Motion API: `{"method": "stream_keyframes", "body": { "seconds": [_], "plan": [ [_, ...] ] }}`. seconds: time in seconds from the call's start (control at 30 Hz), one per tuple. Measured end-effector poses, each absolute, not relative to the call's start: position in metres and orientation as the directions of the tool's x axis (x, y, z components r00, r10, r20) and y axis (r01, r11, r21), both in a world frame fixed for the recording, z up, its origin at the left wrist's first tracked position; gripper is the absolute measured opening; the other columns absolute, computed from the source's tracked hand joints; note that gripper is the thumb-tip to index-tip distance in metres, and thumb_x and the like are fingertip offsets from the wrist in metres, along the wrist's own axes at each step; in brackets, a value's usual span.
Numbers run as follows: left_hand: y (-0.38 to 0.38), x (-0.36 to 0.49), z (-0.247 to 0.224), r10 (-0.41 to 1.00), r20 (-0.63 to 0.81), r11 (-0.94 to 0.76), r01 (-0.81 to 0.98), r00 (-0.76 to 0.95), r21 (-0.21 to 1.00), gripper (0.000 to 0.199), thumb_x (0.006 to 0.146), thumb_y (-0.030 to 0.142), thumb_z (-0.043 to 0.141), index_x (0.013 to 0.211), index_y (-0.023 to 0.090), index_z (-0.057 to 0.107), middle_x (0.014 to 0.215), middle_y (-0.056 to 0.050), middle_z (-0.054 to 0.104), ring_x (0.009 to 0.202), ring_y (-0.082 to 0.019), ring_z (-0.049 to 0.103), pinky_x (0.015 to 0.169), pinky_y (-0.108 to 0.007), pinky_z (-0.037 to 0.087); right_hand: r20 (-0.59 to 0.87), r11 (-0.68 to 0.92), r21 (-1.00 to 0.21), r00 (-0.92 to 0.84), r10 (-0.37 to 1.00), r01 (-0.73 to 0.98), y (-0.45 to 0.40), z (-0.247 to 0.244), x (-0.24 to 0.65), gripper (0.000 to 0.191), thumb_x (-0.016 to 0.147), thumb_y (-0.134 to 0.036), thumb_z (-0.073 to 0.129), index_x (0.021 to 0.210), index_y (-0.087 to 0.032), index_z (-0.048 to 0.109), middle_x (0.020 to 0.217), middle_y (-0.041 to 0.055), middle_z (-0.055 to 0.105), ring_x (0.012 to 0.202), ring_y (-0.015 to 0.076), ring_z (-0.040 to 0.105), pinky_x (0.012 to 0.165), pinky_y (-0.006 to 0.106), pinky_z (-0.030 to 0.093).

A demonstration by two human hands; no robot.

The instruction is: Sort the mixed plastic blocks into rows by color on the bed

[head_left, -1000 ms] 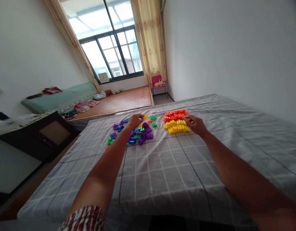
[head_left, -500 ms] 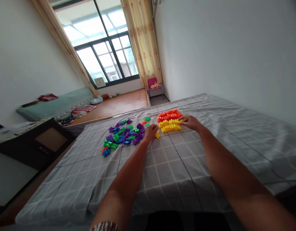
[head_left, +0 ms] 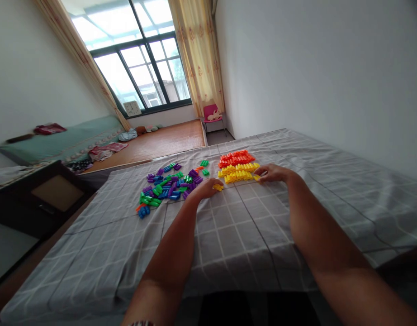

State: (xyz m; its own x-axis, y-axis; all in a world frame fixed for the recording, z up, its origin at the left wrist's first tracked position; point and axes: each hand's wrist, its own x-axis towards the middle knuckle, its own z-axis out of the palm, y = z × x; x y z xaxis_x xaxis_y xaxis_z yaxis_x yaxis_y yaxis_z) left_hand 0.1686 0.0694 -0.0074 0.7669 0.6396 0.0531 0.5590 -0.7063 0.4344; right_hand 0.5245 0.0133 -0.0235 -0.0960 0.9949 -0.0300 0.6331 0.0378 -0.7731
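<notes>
Rows of yellow pieces [head_left: 239, 173] lie side by side on the grey checked cloth, directly in front of rows of red-orange pieces [head_left: 236, 158]. My left hand [head_left: 208, 187] is closed on a small yellow piece [head_left: 218, 187], just left of the yellow rows. At the right end of the front yellow row, my right hand [head_left: 271, 173] has its fingertips closed on a yellow piece [head_left: 256, 178]. A loose pile of purple, blue and green pieces [head_left: 168, 185] spreads to the left of my left hand.
Two green pieces [head_left: 205, 167] and an orange one lie behind my left hand. The cloth-covered bed [head_left: 229, 235] borders a white wall on the right. A dark cabinet [head_left: 45, 199] stands left; a pink chair [head_left: 211, 112] is by the window.
My left hand has moved slightly left and now has a yellow piece at its fingertips. My right hand has come down to the end of the front yellow row. The view has shifted a little.
</notes>
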Motion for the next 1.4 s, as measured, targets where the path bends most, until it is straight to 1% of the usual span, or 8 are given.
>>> {"method": "stream_keyframes", "body": {
  "seconds": [0.27, 0.5, 0.6, 0.8, 0.97, 1.07, 1.23, 1.4],
  "plan": [
    [0.067, 0.196, -0.018, 0.895, 0.261, -0.445, 0.768, 0.362, 0.461, 0.045, 0.083, 0.029, 0.065, 0.125, 0.015, 0.062, 0.113, -0.011, 0.066, 0.093, -0.019, 0.066, 0.089, -0.032, 0.051, 0.033, -0.065, -0.647, 0.113, 0.993, 0.760, 0.022, -0.024, 0.513, 0.035, 0.063, -0.037, 0.078, 0.091, -0.016, 0.075, 0.094, 0.0080, 0.075, 0.088, 0.0240, 0.069, 0.080, 0.030, 0.052],
    [0.068, 0.193, -0.014, 0.898, 0.043, -0.397, 0.764, 0.438, 0.509, 0.054, 0.075, 0.015, 0.067, 0.129, 0.014, 0.059, 0.114, -0.008, 0.068, 0.088, -0.016, 0.065, 0.085, -0.026, 0.050, 0.065, -0.006, -0.674, 0.068, 0.996, 0.739, 0.028, -0.034, 0.521, 0.039, 0.056, -0.030, 0.080, 0.094, -0.020, 0.076, 0.102, 0.0055, 0.075, 0.093, 0.0253, 0.069, 0.084, 0.032, 0.052],
    [0.063, 0.191, -0.012, 0.901, 0.074, -0.411, 0.788, 0.427, 0.458, 0.050, 0.076, 0.010, 0.061, 0.125, 0.017, 0.062, 0.106, -0.005, 0.071, 0.089, -0.017, 0.065, 0.085, -0.027, 0.049, 0.063, -0.019, -0.663, 0.082, 0.995, 0.748, 0.029, -0.037, 0.522, 0.034, 0.056, -0.024, 0.078, 0.089, -0.020, 0.076, 0.098, 0.0047, 0.075, 0.087, 0.0245, 0.070, 0.080, 0.031, 0.053],
    [0.048, 0.201, -0.015, 0.905, 0.164, -0.426, 0.827, 0.393, 0.368, 0.036, 0.084, 0.023, 0.058, 0.119, 0.023, 0.066, 0.107, -0.004, 0.070, 0.098, -0.020, 0.064, 0.085, -0.029, 0.048, 0.102, -0.004, -0.642, 0.090, 0.991, 0.767, 0.028, -0.036, 0.514, 0.028, 0.057, -0.028, 0.079, 0.084, -0.020, 0.077, 0.089, 0.0046, 0.076, 0.073, 0.0212, 0.069, 0.069, 0.028, 0.050],
    [0.049, 0.190, -0.004, 0.889, 0.261, -0.451, 0.813, 0.375, 0.368, 0.036, 0.090, 0.033, 0.053, 0.123, 0.025, 0.064, 0.114, -0.005, 0.069, 0.100, -0.020, 0.064, 0.087, -0.029, 0.049, 0.341, 0.059, -0.586, 0.180, 0.923, 0.808, 0.026, -0.028, 0.506, 0.038, 0.075, -0.055, 0.061, 0.082, -0.020, 0.075, 0.079, 0.0049, 0.074, 0.069, 0.0198, 0.065, 0.062, 0.028, 0.044],
    [0.062, 0.163, 0.009, 0.905, 0.321, -0.391, 0.847, 0.281, 0.360, 0.032, 0.091, 0.025, 0.048, 0.116, 0.024, 0.069, 0.116, -0.006, 0.069, 0.103, -0.020, 0.063, 0.092, -0.030, 0.047, 0.469, 0.034, -0.536, 0.264, 0.843, 0.843, 0.026, -0.024, 0.500, 0.043, 0.081, -0.055, 0.050, 0.082, -0.018, 0.073, 0.070, 0.0062, 0.071, 0.058, 0.0181, 0.059, 0.055, 0.028, 0.038],
    [0.082, 0.104, 0.017, 0.960, 0.125, -0.279, 0.895, 0.251, 0.347, 0.043, 0.080, 0.006, 0.050, 0.115, 0.018, 0.071, 0.118, -0.010, 0.069, 0.109, -0.025, 0.063, 0.096, -0.035, 0.047, 0.526, 0.044, -0.504, 0.266, 0.808, 0.863, 0.027, -0.027, 0.493, 0.042, 0.082, -0.053, 0.048, 0.080, -0.018, 0.072, 0.069, 0.0071, 0.070, 0.058, 0.0191, 0.059, 0.054, 0.028, 0.036],
    [0.080, 0.073, 0.015, 0.929, 0.035, -0.359, 0.875, 0.368, 0.324, 0.052, 0.071, 0.001, 0.056, 0.118, 0.019, 0.070, 0.119, -0.008, 0.069, 0.113, -0.026, 0.062, 0.100, -0.034, 0.046, 0.574, 0.121, -0.458, 0.189, 0.797, 0.881, 0.028, -0.030, 0.487, 0.043, 0.084, -0.053, 0.047, 0.082, -0.018, 0.072, 0.069, 0.0076, 0.070, 0.058, 0.0191, 0.059, 0.057, 0.029, 0.038]
  ]
}}
